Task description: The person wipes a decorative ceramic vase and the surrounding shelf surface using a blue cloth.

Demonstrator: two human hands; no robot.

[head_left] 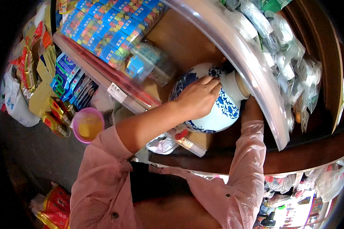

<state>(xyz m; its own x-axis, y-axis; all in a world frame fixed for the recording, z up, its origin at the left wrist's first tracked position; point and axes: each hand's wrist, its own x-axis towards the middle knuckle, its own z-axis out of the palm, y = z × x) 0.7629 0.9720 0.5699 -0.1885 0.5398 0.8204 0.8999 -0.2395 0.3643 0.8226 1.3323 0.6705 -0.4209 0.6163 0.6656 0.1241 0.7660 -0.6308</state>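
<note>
A white porcelain jar with blue floral patterns (227, 106) is in front of me, its pale neck pointing right in the picture. My left hand (202, 96) lies over the jar's side with its fingers together and bent against the surface. My right hand (250, 107) reaches up beside the neck, and only its wrist end shows. Its fingers are hidden behind the neck and a clear plastic edge strip (258, 68). That strip crosses in front of the jar's mouth and covers part of it.
Packs of colourful pieces with blue labels (114, 25) stand at the upper left, near a small clear box (140, 67). A pink tub (89, 125) sits by my left elbow. Plastic-bagged goods (283, 57) fill the right side. A dark wooden edge (218, 161) runs before me.
</note>
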